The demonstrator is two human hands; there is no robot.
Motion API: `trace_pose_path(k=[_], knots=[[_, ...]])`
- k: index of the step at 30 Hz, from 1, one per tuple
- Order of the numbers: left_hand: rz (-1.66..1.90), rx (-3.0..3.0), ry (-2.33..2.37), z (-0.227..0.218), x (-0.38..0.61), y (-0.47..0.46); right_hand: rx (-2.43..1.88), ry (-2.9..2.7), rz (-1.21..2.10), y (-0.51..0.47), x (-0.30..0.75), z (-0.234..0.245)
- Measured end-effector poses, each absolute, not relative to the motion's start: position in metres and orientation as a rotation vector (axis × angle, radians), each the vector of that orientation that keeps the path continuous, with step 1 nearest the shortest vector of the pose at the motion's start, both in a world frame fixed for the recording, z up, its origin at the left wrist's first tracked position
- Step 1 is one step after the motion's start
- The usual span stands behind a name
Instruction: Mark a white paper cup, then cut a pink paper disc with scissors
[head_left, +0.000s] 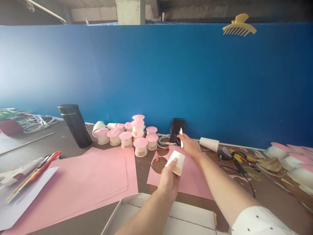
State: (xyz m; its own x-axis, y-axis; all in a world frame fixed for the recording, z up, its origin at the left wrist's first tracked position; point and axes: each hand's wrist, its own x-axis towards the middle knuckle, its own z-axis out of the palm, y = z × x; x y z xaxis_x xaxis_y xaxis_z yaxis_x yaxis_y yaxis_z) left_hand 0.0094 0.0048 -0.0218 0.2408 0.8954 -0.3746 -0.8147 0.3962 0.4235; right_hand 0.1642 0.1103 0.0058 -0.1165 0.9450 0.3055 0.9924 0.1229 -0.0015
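My left hand (168,182) is wrapped round a white paper cup (179,160), which is tilted and has a tan patch on its side. Between the fingers of my right hand (192,145) a white marker pen (181,139) stands nearly upright, apart from the cup. Beneath both hands lies a pink paper sheet (193,179) with round cut-outs. A small red-pink piece (157,159) rests at one cut-out. To the left, several cups with pink disc tops, such as the front cup (141,150), are grouped against the wall, some of them stacked.
A white cardboard box (190,215) sits nearest me. Pink sheets (93,179), a red-handled cutter (36,174) and a black flask (75,125) are at left. Behind my right hand stands a black phone-like object (174,129). Cables (241,168) and more pink-topped cups (298,160) lie at right.
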Motion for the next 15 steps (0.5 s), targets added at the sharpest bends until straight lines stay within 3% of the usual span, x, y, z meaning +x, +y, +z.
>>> trace_pose_path(k=[15], knots=[[1.165,0.137,0.604,-0.0207,0.0087,0.0038,-1.848,-1.887,-0.156,0.111,0.1671,0.0056]])
